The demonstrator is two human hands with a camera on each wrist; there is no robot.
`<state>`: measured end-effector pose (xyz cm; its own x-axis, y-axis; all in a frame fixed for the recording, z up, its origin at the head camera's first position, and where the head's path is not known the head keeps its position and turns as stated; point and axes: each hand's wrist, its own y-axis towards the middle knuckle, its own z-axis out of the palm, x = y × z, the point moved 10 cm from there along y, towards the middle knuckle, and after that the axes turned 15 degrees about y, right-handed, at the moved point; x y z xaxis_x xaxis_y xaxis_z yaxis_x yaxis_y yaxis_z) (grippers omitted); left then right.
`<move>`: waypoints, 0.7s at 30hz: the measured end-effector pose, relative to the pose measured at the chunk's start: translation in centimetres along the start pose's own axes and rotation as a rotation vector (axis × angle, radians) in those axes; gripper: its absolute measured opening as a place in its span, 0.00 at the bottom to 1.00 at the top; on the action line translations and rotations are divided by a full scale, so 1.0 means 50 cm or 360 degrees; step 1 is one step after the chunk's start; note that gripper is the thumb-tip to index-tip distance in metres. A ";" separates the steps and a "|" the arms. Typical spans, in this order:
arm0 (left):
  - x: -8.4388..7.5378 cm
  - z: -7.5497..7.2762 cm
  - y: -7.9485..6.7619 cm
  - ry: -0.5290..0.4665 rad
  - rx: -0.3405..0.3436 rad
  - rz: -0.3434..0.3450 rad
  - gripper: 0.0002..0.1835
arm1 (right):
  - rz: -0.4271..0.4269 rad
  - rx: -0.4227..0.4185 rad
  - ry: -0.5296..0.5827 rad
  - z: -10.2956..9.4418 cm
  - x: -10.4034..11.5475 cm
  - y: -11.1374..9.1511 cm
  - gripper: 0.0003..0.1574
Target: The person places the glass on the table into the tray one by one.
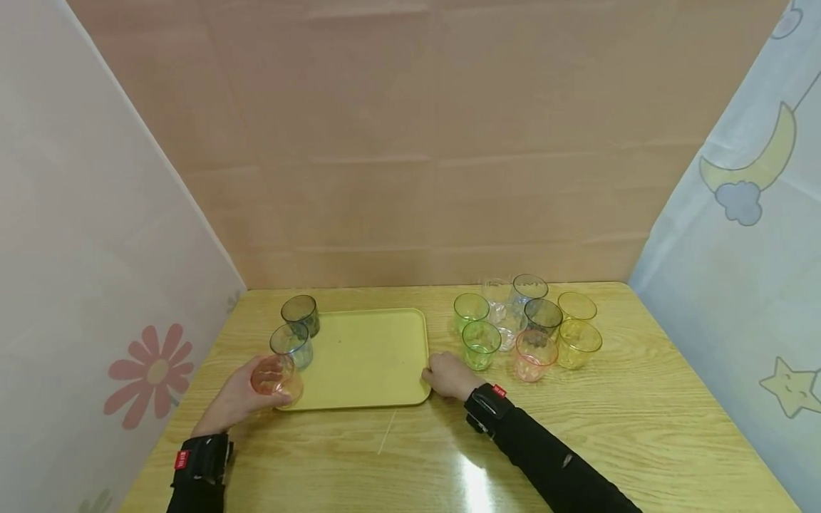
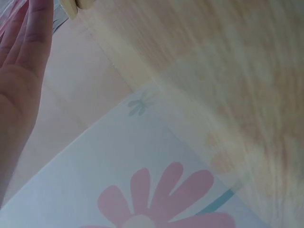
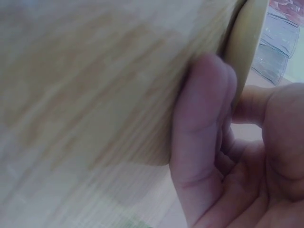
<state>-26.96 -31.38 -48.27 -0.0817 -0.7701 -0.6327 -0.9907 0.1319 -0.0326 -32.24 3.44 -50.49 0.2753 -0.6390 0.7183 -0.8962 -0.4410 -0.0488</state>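
One pink cup (image 1: 277, 377) is held tight in the left hand (image 1: 239, 396), at the near left corner of a yellow tray (image 1: 365, 360). The right hand (image 1: 449, 376) pinches the tray's right edge. A blue cup (image 1: 293, 347) and a dark cup (image 1: 302, 316) stand behind the pink one. More cups (image 1: 482, 348) stand on the right.

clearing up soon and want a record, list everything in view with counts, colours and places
Table: 1, light wood, centre
Tray: 1, yellow, left of table's centre
Glasses: 2, pink, one at tray's left side, one right of tray
Glasses: 2, grey, same split
Glasses: 2, bluish, same split
Glasses: 2, green, right of tray
Glasses: 2, yellow, farther right
Glasses: number unclear, clear, among the right group
Backdrop: 1, brown, behind
Side panels: 2, pale, left and right
Wristbands: 2, black, wrists
Sleeves: 2, black, forearms
Left hand: 1, bare, holding pink glass
Right hand: 1, bare, gripping tray's right edge
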 end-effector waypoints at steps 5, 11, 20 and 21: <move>0.000 -0.001 0.001 0.0152 -0.0025 -0.0066 0.45 | -0.0004 -0.0002 0.0011 0.000 0.002 -0.001 0.24; -0.002 0.002 0.002 0.0212 -0.0046 -0.0063 0.45 | -0.0037 -0.0011 -0.0001 -0.001 0.007 -0.003 0.24; -0.001 -0.005 -0.003 0.0264 -0.0037 -0.0095 0.47 | -0.0059 -0.0019 -0.0001 -0.003 0.009 -0.003 0.23; -0.002 -0.007 -0.004 0.0268 -0.0038 -0.0091 0.46 | -0.0063 -0.0025 0.0002 -0.003 0.009 -0.003 0.23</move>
<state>-26.77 -31.55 -47.91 -0.0401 -0.8698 -0.4917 -0.9964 0.0716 -0.0452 -32.02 3.33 -50.06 0.3100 -0.6204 0.7204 -0.8900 -0.4559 -0.0096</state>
